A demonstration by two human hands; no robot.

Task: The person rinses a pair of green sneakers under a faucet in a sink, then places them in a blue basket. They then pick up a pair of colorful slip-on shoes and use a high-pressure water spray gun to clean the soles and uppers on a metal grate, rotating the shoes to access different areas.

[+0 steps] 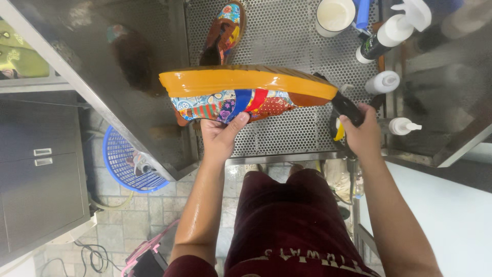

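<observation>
A colourful patchwork shoe with a thick orange sole is held on its side over the perforated metal work surface. My left hand grips its patterned upper from below. Closed around a black-handled tool, my right hand sits at the shoe's right end; the tool's tip is hidden behind the sole. The matching second shoe lies further back on the perforated surface.
A white cup, a black spray bottle and two white pump bottles stand at the back right. A blue plastic basket sits on the tiled floor to the left, next to grey cabinets.
</observation>
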